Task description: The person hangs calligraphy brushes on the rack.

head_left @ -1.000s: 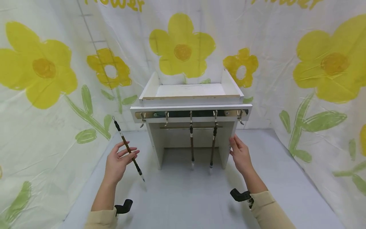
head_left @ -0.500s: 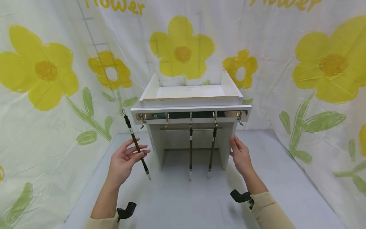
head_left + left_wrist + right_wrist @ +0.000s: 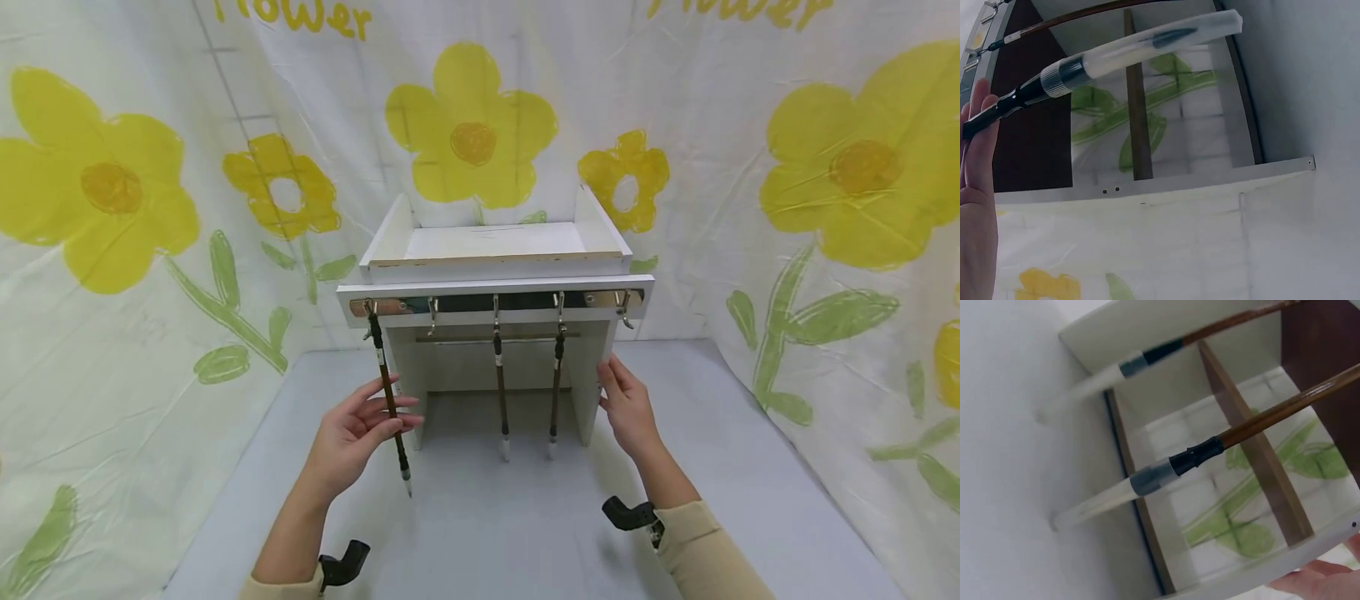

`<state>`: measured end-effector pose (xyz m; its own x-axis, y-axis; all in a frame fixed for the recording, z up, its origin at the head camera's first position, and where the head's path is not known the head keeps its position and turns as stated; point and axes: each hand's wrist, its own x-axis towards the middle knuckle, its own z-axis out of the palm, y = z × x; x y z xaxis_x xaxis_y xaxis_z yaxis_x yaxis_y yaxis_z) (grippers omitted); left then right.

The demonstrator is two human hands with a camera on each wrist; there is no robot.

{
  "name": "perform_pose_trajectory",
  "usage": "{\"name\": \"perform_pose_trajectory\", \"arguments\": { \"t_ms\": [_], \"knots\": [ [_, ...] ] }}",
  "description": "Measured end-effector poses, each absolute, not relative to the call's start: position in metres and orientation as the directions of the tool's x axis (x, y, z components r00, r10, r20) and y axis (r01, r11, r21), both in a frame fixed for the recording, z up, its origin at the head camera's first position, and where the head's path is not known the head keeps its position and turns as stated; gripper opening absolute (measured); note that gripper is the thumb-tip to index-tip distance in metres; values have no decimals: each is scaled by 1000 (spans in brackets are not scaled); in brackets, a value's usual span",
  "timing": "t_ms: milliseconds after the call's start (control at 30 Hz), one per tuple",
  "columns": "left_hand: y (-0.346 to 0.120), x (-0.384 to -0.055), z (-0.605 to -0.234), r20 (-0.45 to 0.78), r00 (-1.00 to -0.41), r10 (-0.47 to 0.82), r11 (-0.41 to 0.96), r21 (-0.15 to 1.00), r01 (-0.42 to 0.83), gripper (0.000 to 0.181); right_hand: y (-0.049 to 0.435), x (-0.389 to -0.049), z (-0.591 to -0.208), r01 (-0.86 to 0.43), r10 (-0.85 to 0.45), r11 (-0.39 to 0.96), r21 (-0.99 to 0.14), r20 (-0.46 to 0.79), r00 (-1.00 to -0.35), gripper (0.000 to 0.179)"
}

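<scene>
My left hand (image 3: 352,440) holds a dark-handled writing brush (image 3: 385,371) between thumb and fingers, tilted, its tip down. The brush's top end overlaps the leftmost hook (image 3: 368,308) of the white stand (image 3: 495,268). In the left wrist view a clear cap (image 3: 1116,59) covers this brush's dark-pointed bristles. My right hand (image 3: 632,408) grips the front edge of the stand's right side panel (image 3: 597,367). Two similar brushes hang from the stand, one at the middle hook (image 3: 501,383) and one at the hook to its right (image 3: 556,392); both show pale capped tips in the right wrist view.
The metal hook strip (image 3: 465,301) runs across the stand's front, with bare hooks second from left and at far right. An open tray (image 3: 495,242) tops the stand. A flower-printed curtain (image 3: 315,100) hangs behind the pale tabletop (image 3: 495,533).
My left hand has carried its brush rightward, bringing its top end from left of the stand over to the leftmost hook. The two hanging brushes sway slightly. My right hand stays on the panel.
</scene>
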<state>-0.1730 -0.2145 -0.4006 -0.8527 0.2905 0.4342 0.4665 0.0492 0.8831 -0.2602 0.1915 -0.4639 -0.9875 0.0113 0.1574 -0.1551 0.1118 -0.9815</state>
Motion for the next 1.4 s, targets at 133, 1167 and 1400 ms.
{"name": "perform_pose_trajectory", "arguments": {
  "t_ms": [133, 1167, 1400],
  "knots": [
    [-210, -171, -405, 420, -836, 352, 84, 876, 476, 55, 191, -260, -464, -164, -1, 106, -981, 165, -986, 68],
    [-204, -176, -425, 315, -788, 528, 45, 917, 397, 55, 190, -260, -461, -164, -2, 95, -982, 164, -986, 63],
    [-205, -180, -426, 314, -789, 528, 21, 924, 382, 56, 191, -259, -462, -151, 0, 104, -983, 152, -988, 64]
  ]
}}
